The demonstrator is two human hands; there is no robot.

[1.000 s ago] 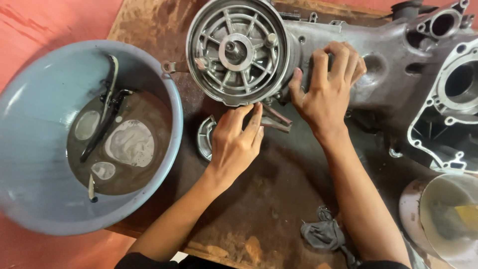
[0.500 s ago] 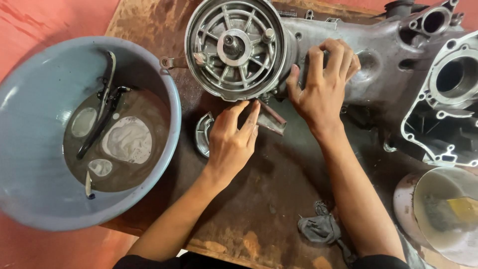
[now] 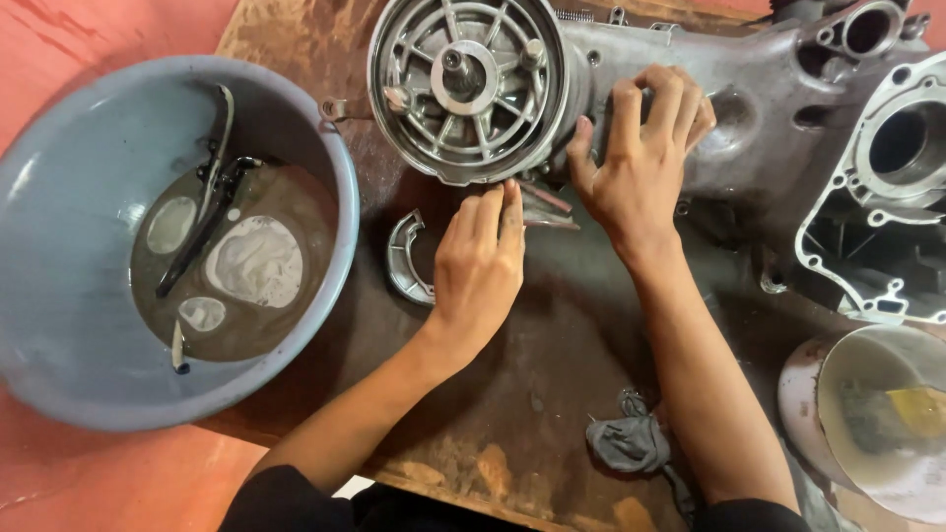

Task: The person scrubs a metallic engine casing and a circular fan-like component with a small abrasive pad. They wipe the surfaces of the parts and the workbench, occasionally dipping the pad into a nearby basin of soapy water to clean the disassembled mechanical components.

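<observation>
Engine casing (image 3: 749, 108), a large grey cast-metal housing with a round finned drum (image 3: 468, 89) at its left end, lies across the far side of a stained wooden counter (image 3: 512, 394). The right hand (image 3: 636, 158) rests on top of the casing just beside the drum, fingers curled over the metal and thumb spread against its edge, steadying it much as it did a second ago. The left hand (image 3: 483, 261) has slid forward and flattened; its fingers are now straight and held together, tips touching the drum's lower rim and covering most of the small dark metal piece (image 3: 547, 202) that juts out beneath it, so I cannot tell whether it grips anything. That suggests the work has moved to the underside of the drum. A curved metal shoe (image 3: 404, 258), more exposed than before, lies just left of that hand. Further left sits a blue basin (image 3: 59, 197) of murky liquid with dark parts soaking. A grey rag (image 3: 626, 441) lies near the counter's front edge.
</observation>
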